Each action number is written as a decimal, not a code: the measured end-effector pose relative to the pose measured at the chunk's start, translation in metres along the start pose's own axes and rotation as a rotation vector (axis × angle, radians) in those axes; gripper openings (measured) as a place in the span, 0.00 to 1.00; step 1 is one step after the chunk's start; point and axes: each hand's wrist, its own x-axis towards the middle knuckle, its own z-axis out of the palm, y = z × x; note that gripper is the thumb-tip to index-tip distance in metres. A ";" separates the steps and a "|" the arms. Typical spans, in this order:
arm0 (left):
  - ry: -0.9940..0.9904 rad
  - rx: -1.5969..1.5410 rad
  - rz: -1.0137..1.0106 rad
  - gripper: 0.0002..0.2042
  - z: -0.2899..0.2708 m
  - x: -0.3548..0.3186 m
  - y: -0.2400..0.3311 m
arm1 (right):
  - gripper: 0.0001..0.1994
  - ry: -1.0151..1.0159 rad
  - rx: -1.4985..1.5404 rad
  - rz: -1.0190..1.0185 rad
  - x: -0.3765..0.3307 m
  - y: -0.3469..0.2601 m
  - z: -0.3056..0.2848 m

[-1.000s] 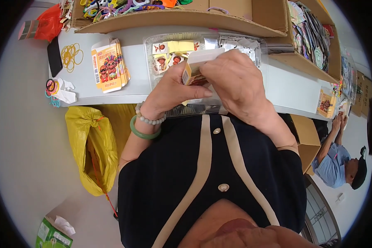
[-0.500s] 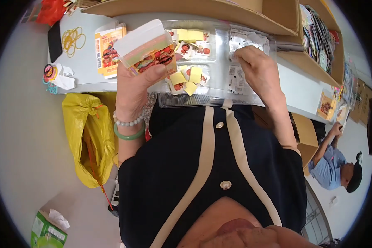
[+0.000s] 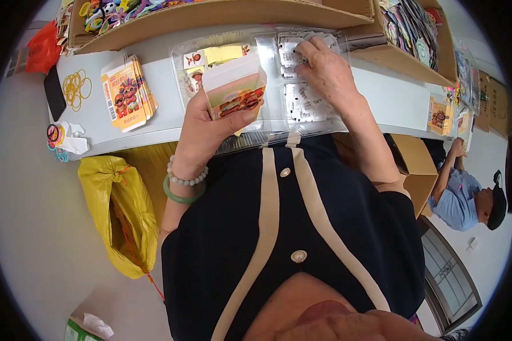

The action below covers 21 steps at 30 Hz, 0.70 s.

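My left hand [image 3: 210, 122] grips a small open-topped carton [image 3: 237, 90], its white flap up and colourful cartoon figures on its front. It is held tilted over the left part of a clear plastic tray [image 3: 270, 122]. Behind the carton, partly hidden, lie picture cards [image 3: 194, 78] and yellow paper pieces [image 3: 223, 54]. My right hand [image 3: 330, 74] is over the tray's right part, fingers bent and thumb apart from them, at the small white printed packets [image 3: 307, 105]. Its fingertips seem to touch the packets; nothing shows between them.
Flat orange cartons [image 3: 128, 94] lie left of the tray, near yellow rubber bands [image 3: 77, 86] and a black phone [image 3: 54, 94]. Cardboard boxes [image 3: 222, 21] line the far side. A yellow bag [image 3: 116, 210] hangs below the table edge. Another person [image 3: 461, 196] is at the right.
My view has shifted, so the table scene sits differently. My right hand has moved farther back over the packets, its fingers spreading from a closed pose. The left hand still holds the carton.
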 end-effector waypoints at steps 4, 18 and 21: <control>0.028 -0.008 -0.037 0.22 0.001 0.001 -0.004 | 0.07 -0.059 0.145 -0.005 0.002 0.009 0.001; 0.033 0.007 -0.073 0.23 -0.005 0.008 -0.008 | 0.12 -0.061 0.114 -0.009 0.016 0.001 0.006; 0.044 -0.037 -0.075 0.23 -0.005 0.007 -0.007 | 0.09 -0.046 0.448 0.101 0.017 0.016 0.009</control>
